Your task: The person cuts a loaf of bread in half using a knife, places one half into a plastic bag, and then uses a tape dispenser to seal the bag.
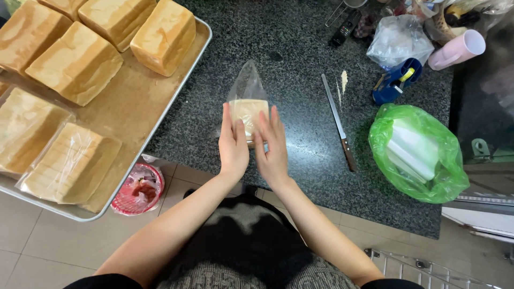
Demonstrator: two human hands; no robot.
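A block of sliced bread (248, 111) sits inside a clear plastic bag (247, 83) on the dark granite counter (300, 59). My left hand (232, 144) presses flat against the bag's left side. My right hand (271, 147) presses against its right side, fingers straight and together. The bag's open end points away from me and stands up in a peak. The near part of the bread is hidden behind my fingers.
A metal tray (176, 93) at left carries several whole loaves (163, 36) and bagged sliced loaves (69, 163). A long knife (338, 122) lies to the right, beyond it a blue tape dispenser (395, 81), a green bag (417, 152) and a pink cup (458, 49). A red-lidded tub (140, 188) sits under the tray's edge.
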